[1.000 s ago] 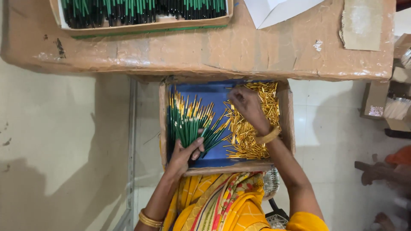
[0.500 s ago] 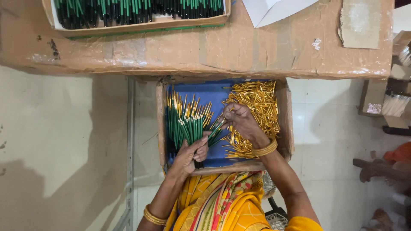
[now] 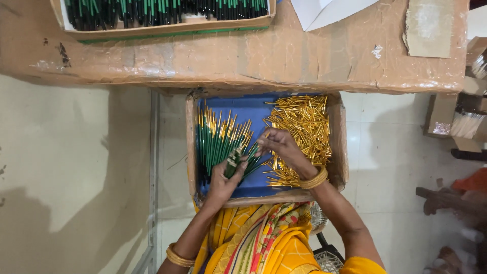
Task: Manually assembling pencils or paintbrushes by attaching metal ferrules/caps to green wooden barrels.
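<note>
Head view: since a second ago, the right hand (image 3: 282, 148) has been brought from the loose brass caps (image 3: 304, 124) to the green pen bundle (image 3: 234, 158) gripped by the left hand (image 3: 223, 180), pinching a tip inside the cardboard tray (image 3: 339, 147).

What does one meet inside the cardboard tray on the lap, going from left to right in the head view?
Tray's left wall → heap of green sticks with gold tips → left hand holding a small bunch of them → right hand → pile of gold tubes → tray's right wall.

Shiny gold metal caps (image 3: 304, 122), glossy green sticks (image 3: 215, 144), probably plastic, rough matt cardboard box (image 3: 339, 137)
</note>
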